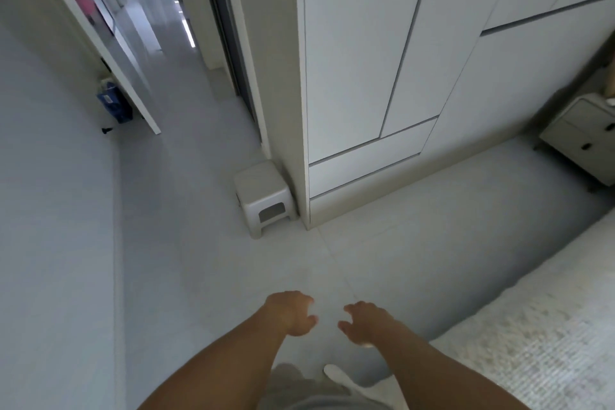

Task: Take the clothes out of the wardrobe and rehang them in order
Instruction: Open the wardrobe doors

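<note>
Wardrobe (382, 76) shut, doors closed, contents hidden, top cut off at twelve o'clock. Bedside cabinet (580, 140) clipped by the edge at three o'clock. Bed (539, 336) cut off at four o'clock. Blue bag (113, 103) at ten o'clock partly hidden behind the open door (109, 53). Hallway beyond blurred, small items there too small to tell. Forearms cut off at six o'clock.

Wardrobe: the tall white flat-panel wardrobe (382, 76) stands ahead, right of centre, doors closed.
Stool: the small beige plastic step stool (264, 196) sits on the floor just beside the wardrobe's left corner.
Doorway: the open white door (109, 53) is far left, with the blue bag (114, 105) behind its lower edge.
Nightstand: the grey two-drawer bedside cabinet (580, 136) is right of the wardrobe.
Bed: the pale textured mattress (532, 336) lies at lower right.
Hands: the left hand (293, 311) and right hand (364, 323) hover over the floor, near each other, before the wardrobe.
</note>
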